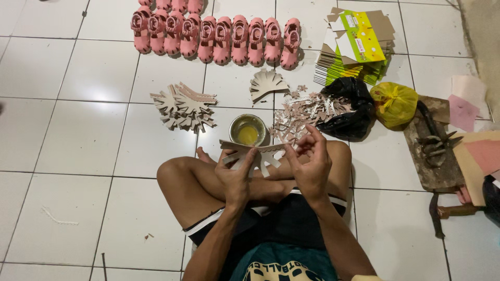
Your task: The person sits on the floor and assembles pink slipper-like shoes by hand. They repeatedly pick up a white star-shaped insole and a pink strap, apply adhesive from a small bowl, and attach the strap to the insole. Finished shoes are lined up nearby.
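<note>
I sit cross-legged on a white tiled floor. My left hand (237,174) grips a pale, fringed cut-out shoe piece (260,155) from below, above my knees. My right hand (311,164) is raised beside it, fingertips pinched at the piece's right end. Just beyond the piece stands a small metal tin (248,130) holding yellow glue. A fanned stack of similar cut-outs (185,106) lies to the left of the tin, a smaller fan (266,83) behind it, and a heap of small pinkish cut pieces (307,112) to the right.
A row of pink children's sandals (216,34) lines the far floor. Flattened green-yellow cartons (357,47) lie at the back right, with a black plastic bag (349,106) and a yellow tied bag (393,104). A wooden board with tools (432,151) and pink sheets (482,153) sit right.
</note>
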